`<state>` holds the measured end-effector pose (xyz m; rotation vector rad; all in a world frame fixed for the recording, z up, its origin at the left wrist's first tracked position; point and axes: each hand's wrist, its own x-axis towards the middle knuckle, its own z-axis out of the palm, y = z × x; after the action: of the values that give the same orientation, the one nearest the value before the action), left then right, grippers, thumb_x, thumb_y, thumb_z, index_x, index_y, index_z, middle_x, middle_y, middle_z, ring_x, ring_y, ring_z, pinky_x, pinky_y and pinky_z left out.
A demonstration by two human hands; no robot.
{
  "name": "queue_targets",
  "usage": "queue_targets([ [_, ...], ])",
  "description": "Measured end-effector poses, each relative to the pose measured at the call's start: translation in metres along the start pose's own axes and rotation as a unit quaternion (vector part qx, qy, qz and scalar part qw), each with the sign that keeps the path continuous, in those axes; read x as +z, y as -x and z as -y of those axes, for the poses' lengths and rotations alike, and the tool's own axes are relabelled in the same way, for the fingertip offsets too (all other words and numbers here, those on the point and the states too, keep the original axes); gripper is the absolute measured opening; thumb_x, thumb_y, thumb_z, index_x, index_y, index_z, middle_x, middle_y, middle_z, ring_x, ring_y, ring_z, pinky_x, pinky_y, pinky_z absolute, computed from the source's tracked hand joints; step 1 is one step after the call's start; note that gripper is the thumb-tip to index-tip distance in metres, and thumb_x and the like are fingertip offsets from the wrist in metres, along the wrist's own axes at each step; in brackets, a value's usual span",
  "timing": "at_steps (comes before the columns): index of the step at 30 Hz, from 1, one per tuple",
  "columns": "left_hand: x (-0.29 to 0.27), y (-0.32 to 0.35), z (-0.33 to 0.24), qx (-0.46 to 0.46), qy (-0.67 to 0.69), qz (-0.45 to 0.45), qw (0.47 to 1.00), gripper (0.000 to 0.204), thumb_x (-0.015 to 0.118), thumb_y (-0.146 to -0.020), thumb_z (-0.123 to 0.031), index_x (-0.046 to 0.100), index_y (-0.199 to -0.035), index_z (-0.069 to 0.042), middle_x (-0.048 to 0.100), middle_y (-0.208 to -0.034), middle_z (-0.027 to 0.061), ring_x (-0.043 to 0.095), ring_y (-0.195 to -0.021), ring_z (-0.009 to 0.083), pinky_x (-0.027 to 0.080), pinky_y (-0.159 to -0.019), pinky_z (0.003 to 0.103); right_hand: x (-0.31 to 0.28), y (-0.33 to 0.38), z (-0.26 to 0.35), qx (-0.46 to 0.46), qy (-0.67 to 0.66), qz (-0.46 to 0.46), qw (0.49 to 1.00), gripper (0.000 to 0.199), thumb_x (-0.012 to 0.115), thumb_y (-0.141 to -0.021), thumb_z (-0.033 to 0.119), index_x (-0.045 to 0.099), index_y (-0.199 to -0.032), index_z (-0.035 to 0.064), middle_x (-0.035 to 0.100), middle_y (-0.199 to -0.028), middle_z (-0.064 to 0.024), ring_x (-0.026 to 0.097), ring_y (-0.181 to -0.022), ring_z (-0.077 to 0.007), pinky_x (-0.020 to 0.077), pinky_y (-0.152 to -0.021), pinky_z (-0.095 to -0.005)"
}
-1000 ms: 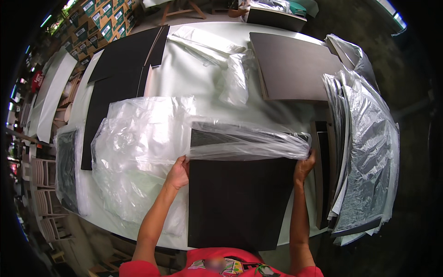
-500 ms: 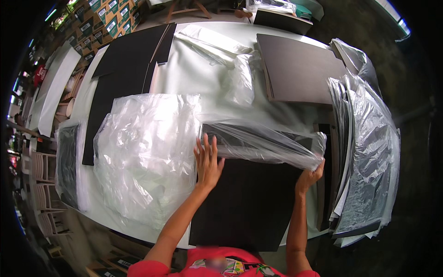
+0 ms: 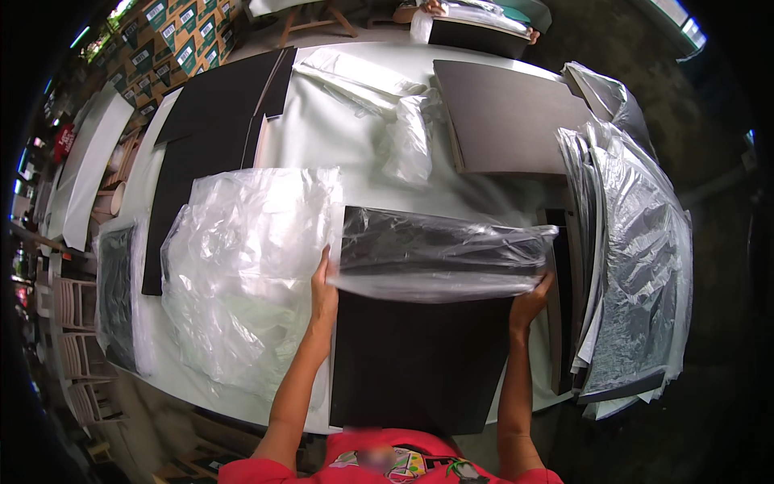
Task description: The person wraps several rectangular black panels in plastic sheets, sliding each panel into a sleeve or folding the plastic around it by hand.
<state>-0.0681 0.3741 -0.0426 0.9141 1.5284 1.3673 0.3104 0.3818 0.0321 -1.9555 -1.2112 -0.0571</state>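
Note:
In front of me a black flat board [image 3: 415, 363] lies on the white table. Its far part is inside a clear plastic bag [image 3: 443, 254], whose near edge stretches across the board from side to side. At the left corner of that edge my left hand [image 3: 325, 292] pinches the plastic, thumb side up. My right hand [image 3: 532, 302] grips the bag's right corner beside the board's edge. Just left of my left hand lies a stack of flat clear plastic bags [image 3: 250, 266].
Bagged boards [image 3: 637, 250] pile up at the right, beside a dark narrow stack [image 3: 560, 323]. Grey-brown boards [image 3: 508, 117] lie at the far right, black boards [image 3: 210, 113] at the far left. Crumpled plastic [image 3: 407, 137] sits between. Another person's hand [image 3: 434, 8] shows at the top.
My left hand has moved from on top of the board to the bag's left corner. The bag's edge has come nearer and now spans the board's full width. Another person's hands appear at the top.

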Motion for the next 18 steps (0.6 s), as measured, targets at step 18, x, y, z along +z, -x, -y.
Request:
queue_targets([
  [18,-0.098,0.276,0.009,0.069,-0.448,-0.070,0.889,0.062,0.043,-0.081,0.008,0.031,-0.140,-0.007,0.051,-0.123,0.0230,0.062,-0.083,0.0322,0.049,-0.068,0.035,-0.186,0.273,-0.125,-0.012,0.106,0.251,0.962,0.025,0.044,-0.089,0.002,0.049,-0.113,-0.0008,0.061,-0.090,-0.0271,0.059,-0.081,-0.0437,0.0492,-0.065,-0.0478],
])
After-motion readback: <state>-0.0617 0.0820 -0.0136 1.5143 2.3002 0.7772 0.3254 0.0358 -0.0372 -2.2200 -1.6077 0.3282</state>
